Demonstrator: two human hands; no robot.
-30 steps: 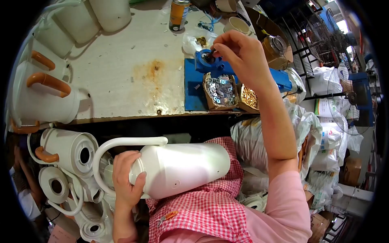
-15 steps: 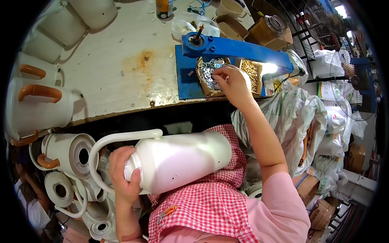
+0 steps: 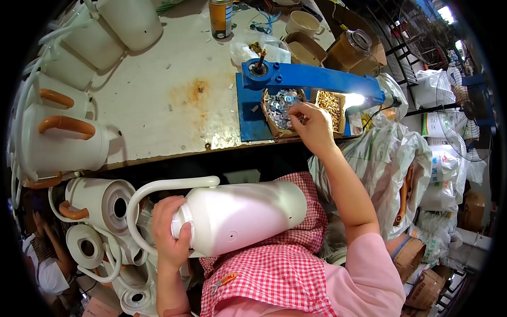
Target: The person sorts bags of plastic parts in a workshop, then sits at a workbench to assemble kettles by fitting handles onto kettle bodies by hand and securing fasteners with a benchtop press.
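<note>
A white thermos jug shell [image 3: 248, 216] with a curved handle lies on its side across my lap. My left hand [image 3: 170, 230] is wrapped round its neck, thumb toward me. On the blue press base, a small cardboard box of metal washers [image 3: 277, 108] sits below my right hand [image 3: 315, 127]. That hand's thumb and forefinger are pinched together at the box's right side; whatever lies between the fingertips is too small to make out. Just right of it stands a box of brass-coloured small parts [image 3: 328, 105].
A blue press arm [image 3: 317, 76] with a lit lamp [image 3: 354, 99] spans above the boxes. White jugs with brown handles [image 3: 66, 127] crowd the table's left; more jug shells [image 3: 100, 206] are stacked below. A can [image 3: 221, 20] stands behind. Another person [image 3: 50, 253] is at far left.
The whole view has shifted slightly down and right. My right hand stays at the washer box, its fingertips now nearer the box's right side. My left hand keeps its hold on the jug shell.
</note>
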